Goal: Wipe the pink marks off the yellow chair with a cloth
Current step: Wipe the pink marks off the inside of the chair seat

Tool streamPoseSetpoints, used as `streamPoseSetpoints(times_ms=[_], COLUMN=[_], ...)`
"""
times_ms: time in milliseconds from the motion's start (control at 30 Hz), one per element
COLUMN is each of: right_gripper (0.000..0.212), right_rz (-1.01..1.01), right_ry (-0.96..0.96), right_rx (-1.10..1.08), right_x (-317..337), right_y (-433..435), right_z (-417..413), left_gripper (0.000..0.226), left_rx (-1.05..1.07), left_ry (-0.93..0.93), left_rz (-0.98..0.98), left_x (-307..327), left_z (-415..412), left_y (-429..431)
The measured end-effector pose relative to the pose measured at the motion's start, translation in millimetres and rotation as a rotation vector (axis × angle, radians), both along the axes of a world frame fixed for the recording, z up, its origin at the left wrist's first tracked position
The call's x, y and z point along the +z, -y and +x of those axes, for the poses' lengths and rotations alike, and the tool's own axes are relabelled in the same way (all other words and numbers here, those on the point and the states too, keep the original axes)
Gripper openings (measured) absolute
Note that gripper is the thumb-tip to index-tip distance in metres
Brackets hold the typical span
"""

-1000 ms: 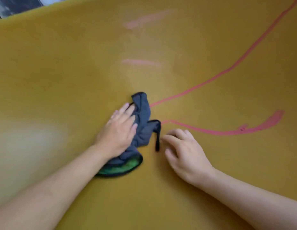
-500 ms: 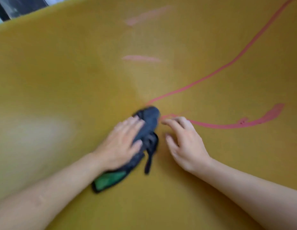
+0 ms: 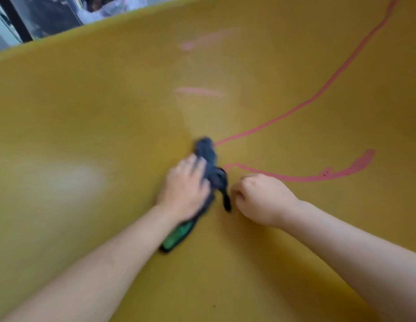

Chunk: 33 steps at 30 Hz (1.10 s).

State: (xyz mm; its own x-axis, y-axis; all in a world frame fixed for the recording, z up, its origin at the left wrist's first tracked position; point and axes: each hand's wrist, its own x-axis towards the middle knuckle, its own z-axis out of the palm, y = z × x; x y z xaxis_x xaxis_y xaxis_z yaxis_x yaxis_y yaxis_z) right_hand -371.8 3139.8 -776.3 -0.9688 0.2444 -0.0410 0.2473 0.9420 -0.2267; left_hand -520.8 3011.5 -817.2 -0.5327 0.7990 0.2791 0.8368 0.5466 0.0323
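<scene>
Our left hand flat on cloth, right hand fisted, empty (resting on chair). We'd press firmly toward 3 o'clock along pink line.

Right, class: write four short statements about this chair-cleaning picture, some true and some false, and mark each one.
1. The left hand presses the cloth against the yellow chair. True.
2. The right hand holds the cloth. False: it rests curled beside the cloth, holding nothing.
3. Every pink mark is gone. False: a long pink line and a thick curved mark are plainly there.
4. The cloth is dark with a green part. True.
</scene>
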Motion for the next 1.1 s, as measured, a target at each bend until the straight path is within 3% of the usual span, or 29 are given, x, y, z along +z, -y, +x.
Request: streamPoseSetpoints(times_ms=[67,133,233,300,367,467,533,567,633,700,733,800,867,967,1033,1100], right_gripper=[0.019,0.02,0.022,0.026,0.027,0.022,0.02,0.019,0.025,0.027,0.027,0.027,0.029,0.053,0.05,0.047], right_rz=[-0.051,-0.126,-0.142,-0.165,-0.214,-0.291,-0.36,-0.355,-0.275,-0.185,-0.12,-0.041,0.021,0.168,0.187,0.161], right_ry=[0.059,0.133,0.202,0.244,0.276,0.258,0.282,0.285,0.28,0.224,0.184,0.088,0.016,0.088,0.138,0.17], right_rx=[-0.075,-0.097,-0.029,0.012,0.001,-0.024,-0.014,0.013,0.071,0.038,0.004,-0.064,-0.055,0.065,0.071,0.074], right_x=[12,20,19,20,28,34,31,28,24,25,26,23,18,6,9,15], right_y=[-8,-12,-10,-11,-16,-23,-21,-20,-23,-38,-49,-66,-67,-49,-44,-48], right_z=[1,8,22,29,32,32,35,39,56,77,86,98,103,106,110,113], left_gripper=[0.059,0.059,0.053,0.053,0.054,0.051,0.047,0.047,0.047,0.047,0.048,0.049,0.051,0.057,0.052,0.044], left_rx=[-0.268,-0.336,0.106,0.293,0.162,-0.345,-0.486,-0.47,-0.179,0.202,0.277,0.189,-0.078,-0.322,-0.161,0.269], left_ry=[0.091,0.063,-0.118,-0.039,-0.013,0.102,0.098,-0.013,-0.118,-0.062,-0.002,0.056,0.094,0.158,0.002,-0.002], left_rz=[-0.099,-0.11,-0.023,0.039,0.053,-0.03,-0.109,-0.094,0.01,0.084,0.082,0.04,0.05,-0.01,0.05,0.19], left_x=[-8,2,15,23,15,-1,7,7,8,15,16,11,1,-1,1,10], left_z=[54,50,-26,-51,-17,70,69,51,1,-30,-25,18,77,90,39,-9], left_y=[4,4,-15,-22,-29,-9,-4,-8,-21,-32,-38,-48,-42,-24,-34,-45])
